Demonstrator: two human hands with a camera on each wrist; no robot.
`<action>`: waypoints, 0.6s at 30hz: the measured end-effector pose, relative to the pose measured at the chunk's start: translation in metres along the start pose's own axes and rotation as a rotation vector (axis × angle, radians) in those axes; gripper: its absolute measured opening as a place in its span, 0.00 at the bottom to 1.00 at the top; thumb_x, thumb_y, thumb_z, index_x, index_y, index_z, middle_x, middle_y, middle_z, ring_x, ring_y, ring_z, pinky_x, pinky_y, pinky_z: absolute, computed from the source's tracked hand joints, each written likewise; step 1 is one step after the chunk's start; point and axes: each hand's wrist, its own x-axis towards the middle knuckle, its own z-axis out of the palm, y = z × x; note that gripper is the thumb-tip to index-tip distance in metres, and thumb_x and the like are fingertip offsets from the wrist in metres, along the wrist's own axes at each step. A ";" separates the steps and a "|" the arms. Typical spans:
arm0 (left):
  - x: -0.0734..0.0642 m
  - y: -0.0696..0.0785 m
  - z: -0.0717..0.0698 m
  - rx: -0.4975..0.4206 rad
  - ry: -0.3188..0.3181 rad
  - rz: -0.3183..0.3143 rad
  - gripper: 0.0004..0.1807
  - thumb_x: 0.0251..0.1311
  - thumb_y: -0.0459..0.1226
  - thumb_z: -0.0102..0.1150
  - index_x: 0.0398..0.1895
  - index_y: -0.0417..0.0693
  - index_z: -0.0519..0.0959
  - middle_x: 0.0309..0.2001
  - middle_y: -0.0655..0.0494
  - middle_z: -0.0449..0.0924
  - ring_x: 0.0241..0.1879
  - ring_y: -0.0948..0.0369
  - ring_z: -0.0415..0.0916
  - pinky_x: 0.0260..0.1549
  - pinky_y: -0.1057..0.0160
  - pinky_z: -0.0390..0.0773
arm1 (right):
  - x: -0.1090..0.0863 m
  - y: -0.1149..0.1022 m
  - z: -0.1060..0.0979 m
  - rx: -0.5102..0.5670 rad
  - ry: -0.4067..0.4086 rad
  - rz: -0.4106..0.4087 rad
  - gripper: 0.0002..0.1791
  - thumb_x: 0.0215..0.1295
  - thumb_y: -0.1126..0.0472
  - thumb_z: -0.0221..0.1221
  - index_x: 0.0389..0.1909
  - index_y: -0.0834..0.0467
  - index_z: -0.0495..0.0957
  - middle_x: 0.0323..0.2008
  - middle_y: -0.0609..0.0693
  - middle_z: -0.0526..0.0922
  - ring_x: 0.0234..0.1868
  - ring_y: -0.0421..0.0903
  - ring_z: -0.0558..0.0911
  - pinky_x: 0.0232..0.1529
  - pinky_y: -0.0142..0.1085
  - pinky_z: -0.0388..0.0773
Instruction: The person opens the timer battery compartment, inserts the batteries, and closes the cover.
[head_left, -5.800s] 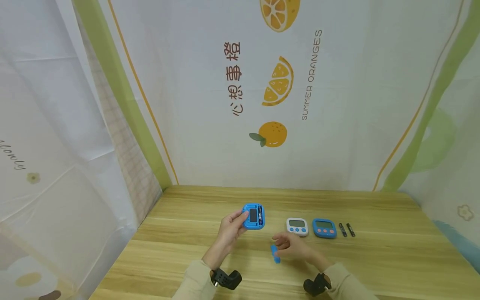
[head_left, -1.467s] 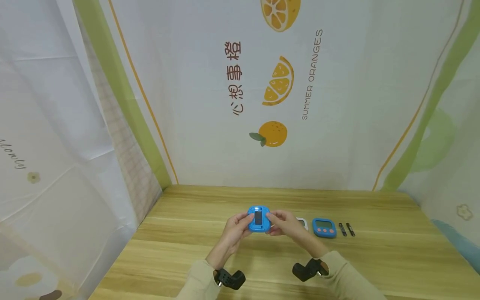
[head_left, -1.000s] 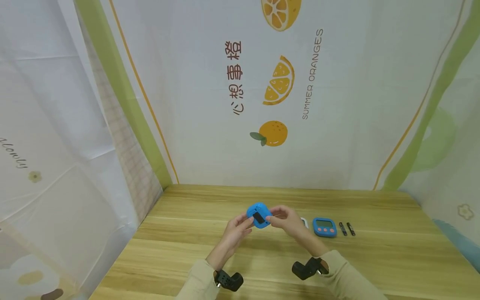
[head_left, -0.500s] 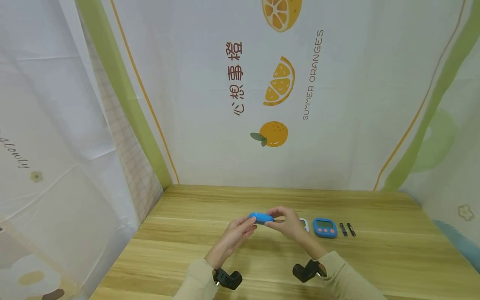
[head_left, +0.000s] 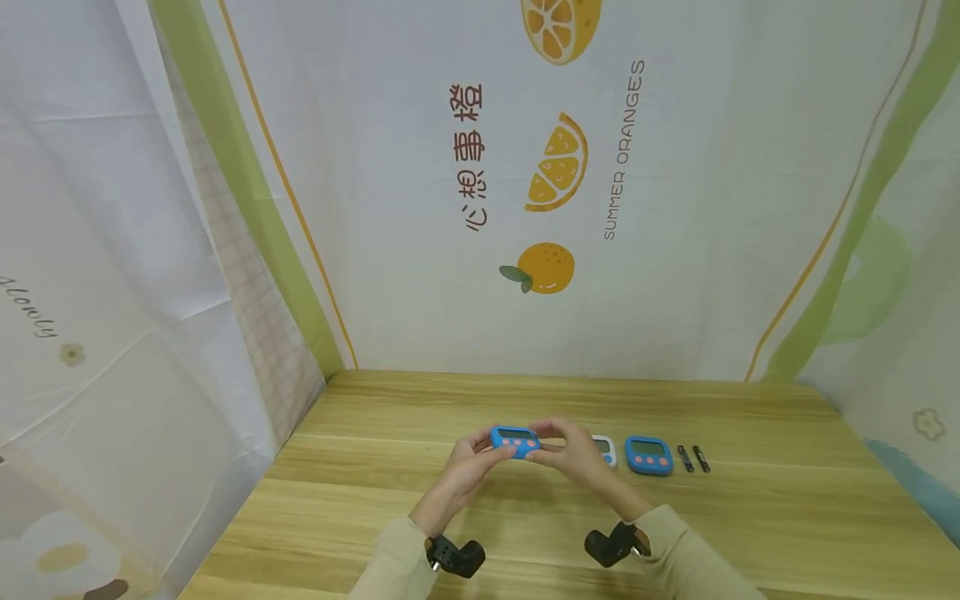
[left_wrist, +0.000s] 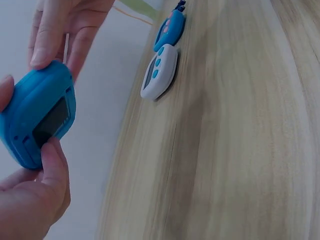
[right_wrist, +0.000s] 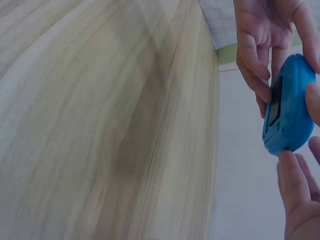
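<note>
A blue digital timer (head_left: 516, 434) with a grey screen and coral buttons is held up above the table between both hands, its front turned to the head camera. My left hand (head_left: 459, 477) grips its left side, thumb on the front near a button. My right hand (head_left: 576, 460) pinches the right end between thumb and fingers. In the left wrist view the timer's back (left_wrist: 35, 107) shows a dark rectangular patch. The right wrist view shows the timer (right_wrist: 291, 107) from its edge, with fingers of both hands around it.
A white timer (head_left: 606, 454) with blue buttons lies behind my right hand, partly hidden. Right of it lie a second blue timer (head_left: 649, 457) and two small dark batteries (head_left: 686, 459). The wooden table (head_left: 360, 500) meets an orange-print cloth (head_left: 420, 317) at the back.
Earlier the timer's back faced up with a battery exposed, and a blue cover strip lay by my right hand. Both hands then held the timer and turned its front up; the strip no longer lies there.
</note>
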 end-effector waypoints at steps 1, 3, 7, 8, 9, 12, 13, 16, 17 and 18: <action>0.000 0.000 -0.001 0.000 -0.003 -0.001 0.38 0.54 0.36 0.59 0.63 0.29 0.51 0.59 0.37 0.59 0.54 0.50 0.64 0.57 0.52 0.60 | 0.001 0.005 -0.001 0.011 -0.013 0.012 0.23 0.49 0.70 0.63 0.46 0.73 0.69 0.45 0.67 0.73 0.47 0.63 0.73 0.42 0.40 0.76; 0.000 0.001 -0.002 -0.002 -0.016 0.005 0.39 0.52 0.33 0.59 0.63 0.29 0.51 0.60 0.36 0.57 0.53 0.51 0.65 0.56 0.54 0.63 | 0.003 0.015 -0.002 0.032 -0.043 0.029 0.27 0.49 0.67 0.64 0.50 0.72 0.67 0.48 0.68 0.71 0.48 0.63 0.72 0.42 0.40 0.77; 0.001 0.000 -0.005 -0.023 -0.053 0.021 0.38 0.51 0.29 0.59 0.64 0.32 0.52 0.60 0.36 0.56 0.53 0.51 0.65 0.51 0.60 0.69 | 0.007 0.030 -0.003 0.071 -0.103 0.035 0.34 0.49 0.64 0.65 0.55 0.73 0.63 0.51 0.68 0.69 0.49 0.62 0.72 0.42 0.40 0.77; 0.001 0.000 -0.006 -0.034 -0.065 0.027 0.38 0.51 0.27 0.59 0.64 0.33 0.52 0.61 0.36 0.56 0.54 0.51 0.65 0.51 0.61 0.70 | 0.007 0.032 -0.003 0.077 -0.113 0.034 0.35 0.49 0.63 0.65 0.55 0.74 0.62 0.51 0.68 0.69 0.49 0.62 0.72 0.42 0.40 0.77; 0.001 -0.001 -0.006 -0.042 -0.074 0.031 0.38 0.51 0.27 0.58 0.64 0.34 0.51 0.61 0.36 0.55 0.54 0.50 0.64 0.50 0.62 0.70 | 0.008 0.034 -0.002 0.084 -0.118 0.034 0.36 0.49 0.63 0.65 0.55 0.74 0.61 0.51 0.68 0.68 0.49 0.62 0.72 0.42 0.39 0.77; 0.002 -0.003 -0.009 -0.020 -0.086 0.058 0.38 0.51 0.25 0.57 0.64 0.34 0.51 0.61 0.35 0.55 0.56 0.48 0.63 0.49 0.63 0.71 | 0.009 0.038 0.001 0.101 -0.110 0.039 0.36 0.48 0.64 0.65 0.56 0.75 0.60 0.51 0.68 0.68 0.49 0.61 0.72 0.42 0.38 0.77; 0.002 -0.005 -0.010 -0.006 -0.084 0.065 0.37 0.51 0.25 0.57 0.64 0.33 0.51 0.61 0.35 0.56 0.56 0.48 0.63 0.48 0.63 0.71 | 0.009 0.040 0.002 0.100 -0.099 0.041 0.36 0.48 0.65 0.65 0.55 0.75 0.61 0.50 0.68 0.68 0.48 0.62 0.72 0.42 0.38 0.77; 0.002 -0.010 -0.012 0.064 -0.055 0.067 0.37 0.50 0.25 0.58 0.62 0.31 0.53 0.59 0.34 0.58 0.55 0.47 0.64 0.46 0.64 0.73 | 0.010 0.044 0.007 0.096 -0.067 0.057 0.34 0.47 0.66 0.65 0.54 0.76 0.62 0.49 0.69 0.69 0.47 0.61 0.73 0.42 0.37 0.77; 0.003 -0.012 -0.012 0.085 -0.046 0.067 0.36 0.49 0.25 0.59 0.62 0.30 0.54 0.59 0.34 0.58 0.55 0.47 0.65 0.45 0.64 0.74 | 0.010 0.046 0.009 0.090 -0.057 0.062 0.34 0.47 0.67 0.66 0.53 0.77 0.62 0.48 0.69 0.69 0.47 0.62 0.73 0.42 0.37 0.77; 0.003 -0.015 -0.013 0.101 -0.038 0.065 0.36 0.49 0.25 0.59 0.62 0.30 0.54 0.58 0.34 0.59 0.54 0.47 0.66 0.45 0.63 0.74 | 0.010 0.048 0.011 0.083 -0.045 0.072 0.34 0.46 0.67 0.66 0.52 0.77 0.63 0.48 0.69 0.70 0.46 0.61 0.74 0.42 0.36 0.77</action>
